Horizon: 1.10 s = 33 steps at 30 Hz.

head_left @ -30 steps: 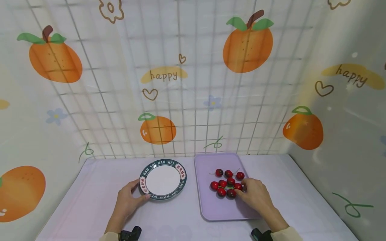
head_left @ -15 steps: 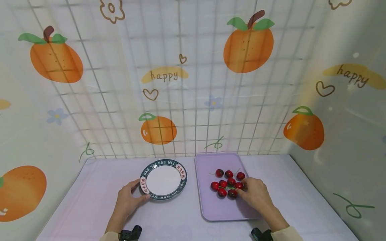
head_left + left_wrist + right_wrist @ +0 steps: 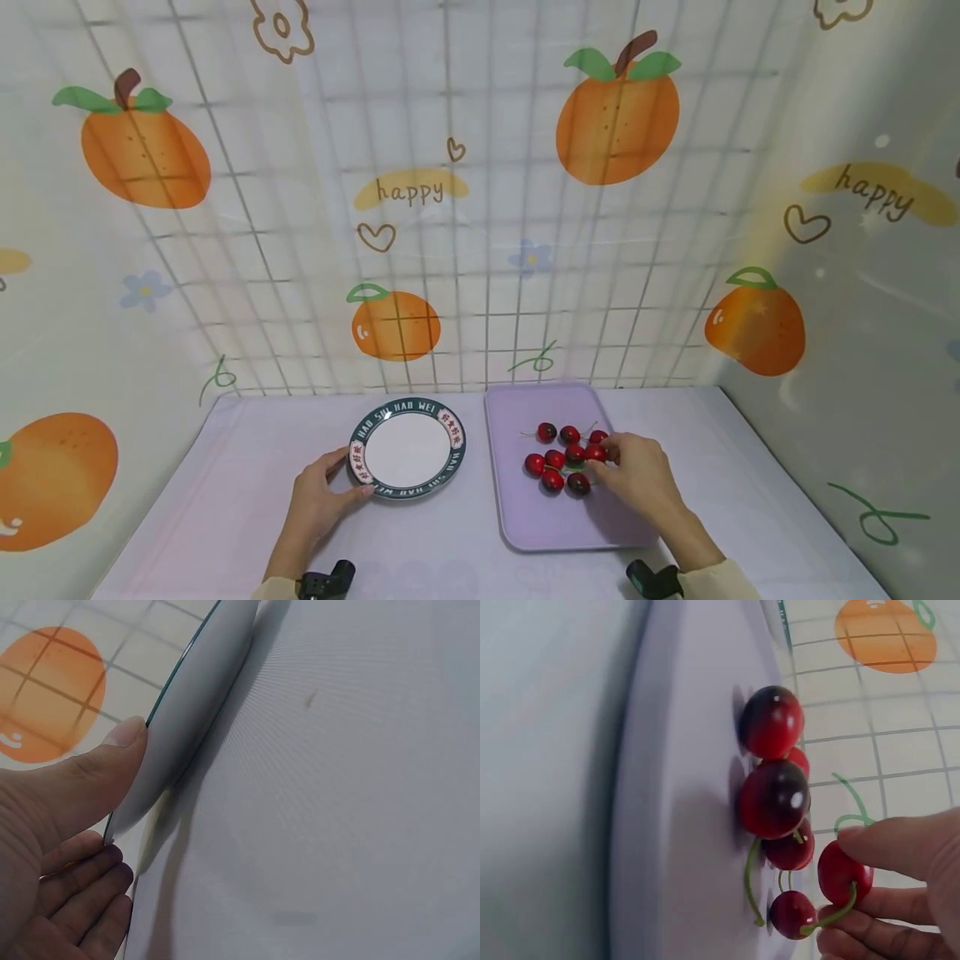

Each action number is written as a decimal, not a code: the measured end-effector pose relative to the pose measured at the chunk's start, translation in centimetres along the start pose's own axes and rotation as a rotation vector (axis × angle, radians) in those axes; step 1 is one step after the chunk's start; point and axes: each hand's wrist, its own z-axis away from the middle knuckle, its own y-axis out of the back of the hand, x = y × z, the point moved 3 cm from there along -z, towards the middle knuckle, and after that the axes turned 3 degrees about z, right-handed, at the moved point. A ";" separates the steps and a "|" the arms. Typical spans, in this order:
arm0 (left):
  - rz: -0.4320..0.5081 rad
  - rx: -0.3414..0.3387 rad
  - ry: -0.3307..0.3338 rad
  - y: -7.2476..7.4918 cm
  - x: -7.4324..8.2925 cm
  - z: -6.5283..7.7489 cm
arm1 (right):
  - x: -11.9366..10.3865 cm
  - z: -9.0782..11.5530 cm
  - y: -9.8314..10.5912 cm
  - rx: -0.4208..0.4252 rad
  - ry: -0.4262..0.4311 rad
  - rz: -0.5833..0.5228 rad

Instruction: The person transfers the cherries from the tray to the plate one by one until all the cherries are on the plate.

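In the head view, a round plate (image 3: 407, 448) with a dark green lettered rim lies on the white table. My left hand (image 3: 321, 497) holds it at its left edge; the left wrist view has the thumb (image 3: 124, 754) on the rim and the fingers beside and below it. On a lilac tray (image 3: 555, 525) lie several red cherries (image 3: 552, 481), some with green stems. My right hand (image 3: 637, 475) is at the right side of this cluster. Between its thumb and fingers it pinches one cherry (image 3: 845, 871), with the stem showing, apart from the tray surface.
A wire grid behind a curtain (image 3: 487, 208) printed with oranges stands along the table's back. More printed curtain (image 3: 862, 333) closes off the right side. White tabletop (image 3: 472, 508) separates the plate from the tray.
My right hand has shifted slightly away from me and up, with the pinched cherry. The left hand stays at the plate's edge. The view has tilted a little.
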 end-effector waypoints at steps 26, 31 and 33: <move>0.038 0.015 0.008 -0.2 -0.3 -0.2 | -4.1 -1.9 1.7 0.060 0.011 -0.148; 0.047 0.012 0.018 -0.1 -0.2 0.0 | -5.4 -2.6 1.2 0.068 0.038 -0.196; 0.049 0.009 0.021 0.0 -0.2 0.1 | -5.9 -2.8 0.8 0.062 0.044 -0.215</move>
